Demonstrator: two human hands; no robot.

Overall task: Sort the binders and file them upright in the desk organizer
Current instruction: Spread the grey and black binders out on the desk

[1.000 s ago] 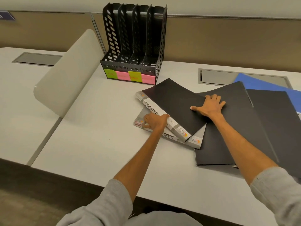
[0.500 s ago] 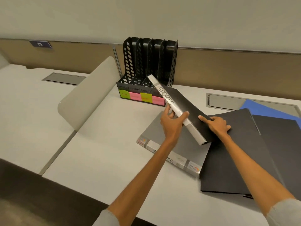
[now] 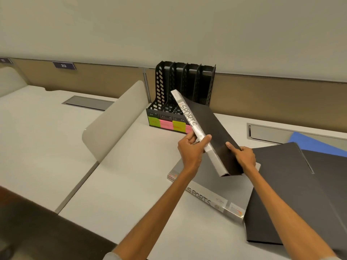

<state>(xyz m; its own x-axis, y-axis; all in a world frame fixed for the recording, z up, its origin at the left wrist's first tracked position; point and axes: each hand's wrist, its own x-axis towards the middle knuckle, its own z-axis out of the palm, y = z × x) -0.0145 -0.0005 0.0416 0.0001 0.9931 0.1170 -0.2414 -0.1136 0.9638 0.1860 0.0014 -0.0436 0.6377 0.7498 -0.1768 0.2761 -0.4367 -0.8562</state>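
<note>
Binder (image 3: 212,132): left hand (image 3: 191,152), right hand (image 3: 244,156) grip | organizer (image 3: 163,87) behind | divider (image 3: 116,119) left

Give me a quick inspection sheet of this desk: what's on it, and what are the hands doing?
Surface: white desk.
Job's things: organizer at the back, slots look empty; lifted binder tilted in the air; grey binder flat beneath; black folders and blue folder lying at right.
Clutter: nothing seen.
Hands: left hand grips the lifted binder's spine; right hand holds its cover.
Cables: nothing seen; hatches in the desk.
Surroundings: divider, wall sign.
</note>
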